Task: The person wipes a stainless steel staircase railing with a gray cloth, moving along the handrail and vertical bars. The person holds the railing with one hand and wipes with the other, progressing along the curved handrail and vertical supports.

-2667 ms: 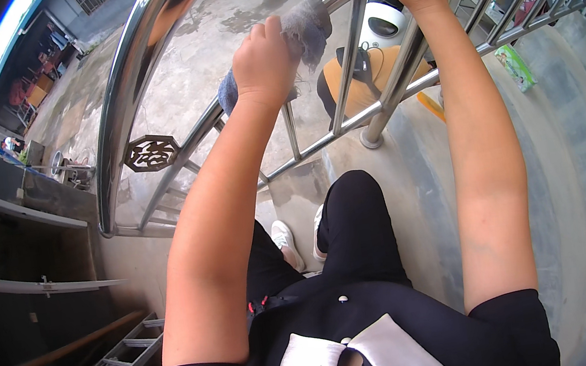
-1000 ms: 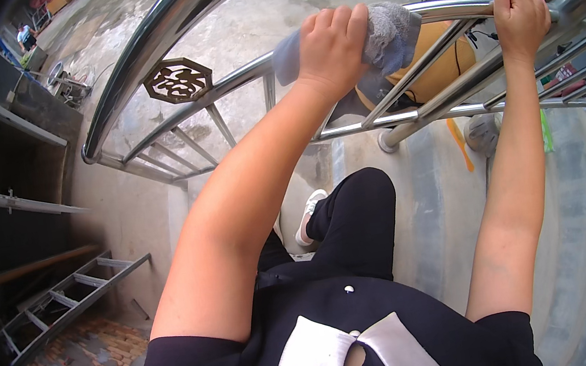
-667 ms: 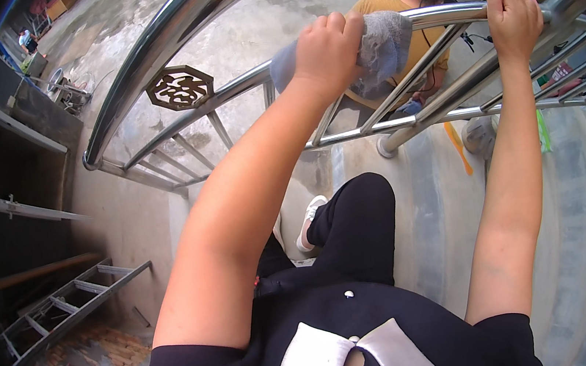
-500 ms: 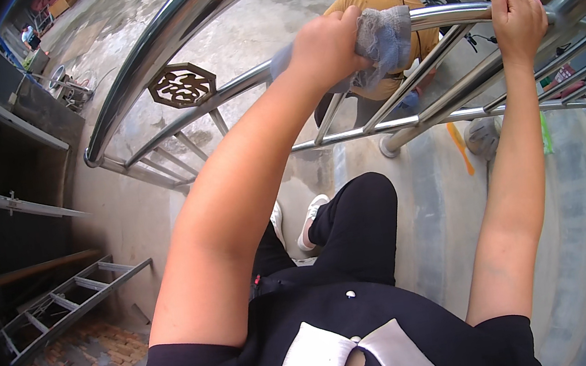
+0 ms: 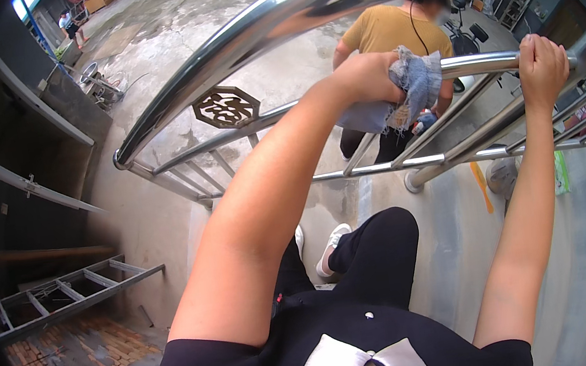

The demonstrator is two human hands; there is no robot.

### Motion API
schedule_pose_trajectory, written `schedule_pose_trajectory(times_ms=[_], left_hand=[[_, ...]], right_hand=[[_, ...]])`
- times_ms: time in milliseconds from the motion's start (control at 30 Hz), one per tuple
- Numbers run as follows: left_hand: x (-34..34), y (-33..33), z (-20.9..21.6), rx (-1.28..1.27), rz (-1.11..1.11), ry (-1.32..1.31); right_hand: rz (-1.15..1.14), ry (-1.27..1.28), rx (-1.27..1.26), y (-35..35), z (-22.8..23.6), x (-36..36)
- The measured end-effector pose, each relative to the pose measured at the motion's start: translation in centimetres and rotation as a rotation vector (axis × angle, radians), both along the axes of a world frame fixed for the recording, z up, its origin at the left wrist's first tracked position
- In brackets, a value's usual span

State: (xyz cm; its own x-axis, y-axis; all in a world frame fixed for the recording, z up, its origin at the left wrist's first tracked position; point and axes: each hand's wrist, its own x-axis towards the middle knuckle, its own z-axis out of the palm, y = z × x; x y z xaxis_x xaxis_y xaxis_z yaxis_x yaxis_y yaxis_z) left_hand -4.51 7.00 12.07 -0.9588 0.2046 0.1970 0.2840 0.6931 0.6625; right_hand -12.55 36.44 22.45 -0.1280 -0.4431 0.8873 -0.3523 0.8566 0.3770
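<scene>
My left hand (image 5: 370,78) is closed on a frayed blue-grey denim rag (image 5: 419,86), pressing it round the middle rail (image 5: 479,64) of a shiny stainless-steel stair railing. A loose fold of the cloth hangs below my fingers. Further right, my right hand (image 5: 543,72) wraps bare round the same rail, close to where it meets a thicker post. Above both hands curves the thick polished top handrail (image 5: 284,5). Left of the rag, an octagonal openwork ornament (image 5: 227,107) sits between the two rails.
Beyond the railing stands a person in a mustard shirt (image 5: 392,33), near a parked scooter (image 5: 466,34). Pale steps (image 5: 458,257) lie to the right, with an orange strip (image 5: 481,186) beside the railing. At left are a metal ladder (image 5: 63,293) and bricks (image 5: 57,362).
The view has tipped, so the railing and both hands sit lower and further right in the picture. Both hands keep their holds, and the rag stays at about the same spot on the rail.
</scene>
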Motion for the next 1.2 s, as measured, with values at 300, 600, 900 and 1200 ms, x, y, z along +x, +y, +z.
schedule_pose_trajectory(times_ms=[300,600,900,1200], left_hand=[[0.6,-0.5,0.3,0.089,-0.048,-0.074],[0.4,0.9,-0.5,0.075,0.044,0.065],[1.7,0.6,-0.4,-0.011,0.161,0.126],[2.5,1.4,-0.2,-0.075,0.209,0.121]], right_hand=[[-0.055,-0.014,-0.008,-0.1,-0.2,0.3],[0.008,0.0,-0.126,0.2,-0.8,0.5],[0.04,-0.085,-0.167,-1.6,0.3,1.9],[0.066,-0.061,-0.18,-1.1,0.1,1.8]])
